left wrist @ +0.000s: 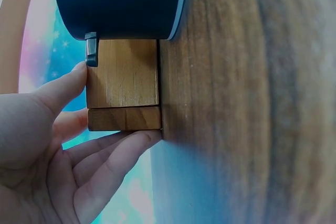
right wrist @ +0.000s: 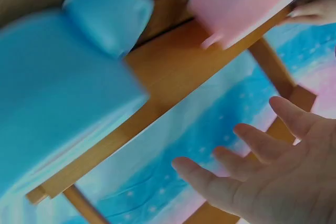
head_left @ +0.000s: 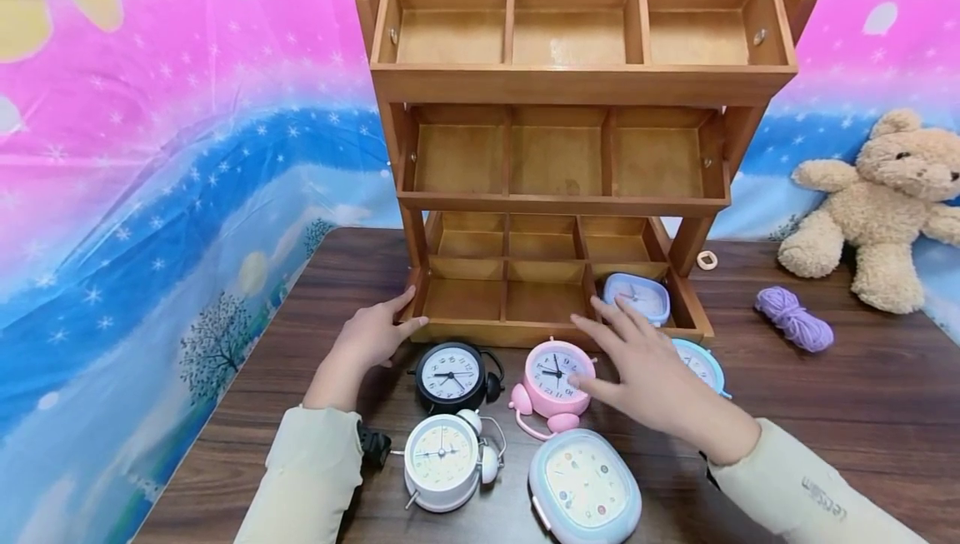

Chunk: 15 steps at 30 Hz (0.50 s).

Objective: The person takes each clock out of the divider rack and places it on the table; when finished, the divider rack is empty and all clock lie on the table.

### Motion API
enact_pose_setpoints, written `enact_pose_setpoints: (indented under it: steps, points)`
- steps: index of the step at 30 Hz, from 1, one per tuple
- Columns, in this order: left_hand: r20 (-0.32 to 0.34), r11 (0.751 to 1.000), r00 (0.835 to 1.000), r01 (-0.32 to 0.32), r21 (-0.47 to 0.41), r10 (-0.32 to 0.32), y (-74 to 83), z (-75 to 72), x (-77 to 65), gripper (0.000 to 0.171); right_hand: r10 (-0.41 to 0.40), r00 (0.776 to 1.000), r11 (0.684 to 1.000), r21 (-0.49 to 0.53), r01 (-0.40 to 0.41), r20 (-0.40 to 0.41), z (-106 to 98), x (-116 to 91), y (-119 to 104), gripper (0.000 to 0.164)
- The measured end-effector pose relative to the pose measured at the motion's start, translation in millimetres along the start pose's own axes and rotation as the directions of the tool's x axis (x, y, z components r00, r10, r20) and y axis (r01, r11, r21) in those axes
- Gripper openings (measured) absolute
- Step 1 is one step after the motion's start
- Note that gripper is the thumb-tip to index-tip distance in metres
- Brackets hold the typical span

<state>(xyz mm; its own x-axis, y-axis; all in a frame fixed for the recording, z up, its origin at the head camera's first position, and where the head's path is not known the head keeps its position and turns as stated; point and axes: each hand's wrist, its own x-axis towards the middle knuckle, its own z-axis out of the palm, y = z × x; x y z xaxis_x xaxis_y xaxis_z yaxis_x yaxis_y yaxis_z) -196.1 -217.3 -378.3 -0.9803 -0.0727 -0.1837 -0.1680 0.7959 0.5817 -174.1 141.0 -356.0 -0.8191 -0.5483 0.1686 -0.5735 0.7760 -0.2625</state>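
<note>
A three-tier wooden shelf (head_left: 581, 86) with divided trays stands at the back of the table. My left hand (head_left: 372, 331) holds the front left corner of its bottom tray, the thumb on the front board and the fingers along the end, as the left wrist view shows. My right hand (head_left: 647, 361) is raised with fingers spread, touching nothing. Under and around it are a pink alarm clock (head_left: 557, 377) and a light-blue alarm clock (head_left: 697, 363), partly hidden by the hand. A small periwinkle clock (head_left: 637, 296) sits in the bottom tray's right compartment.
A black alarm clock (head_left: 450, 375), a white twin-bell alarm clock (head_left: 442, 456) and a rounded blue-and-white clock (head_left: 585, 486) lie face up in front. On the right are a teddy bear (head_left: 862, 202), purple yarn (head_left: 793, 319) and a small wooden ring (head_left: 707, 260).
</note>
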Motion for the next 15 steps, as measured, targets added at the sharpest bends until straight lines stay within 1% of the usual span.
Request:
enact_pose_setpoints:
  steps: [4,8,12,15]
  points:
    - [-0.006,1.0,1.0,-0.006,0.003,0.006,-0.7,-0.7,0.0,0.068,0.026,1.0,0.999,-0.033,-0.025,0.013,-4.9,14.3,15.6,0.08]
    - [-0.011,1.0,1.0,-0.006,0.004,0.006,-1.0,-1.3,-0.2,0.067,0.072,0.996,0.997,-0.025,-0.071,0.048,-9.1,27.7,28.3,0.087]
    - [-0.011,1.0,1.0,-0.006,0.004,0.006,0.1,-1.0,-1.5,0.068,0.154,0.982,0.987,0.017,-0.157,0.113,-12.8,39.1,38.2,0.098]
    - [-0.011,1.0,1.0,-0.006,0.004,0.006,1.2,-1.0,-2.1,0.068,0.19,0.972,0.98,0.037,-0.197,0.14,-15.0,47.3,44.9,0.102]
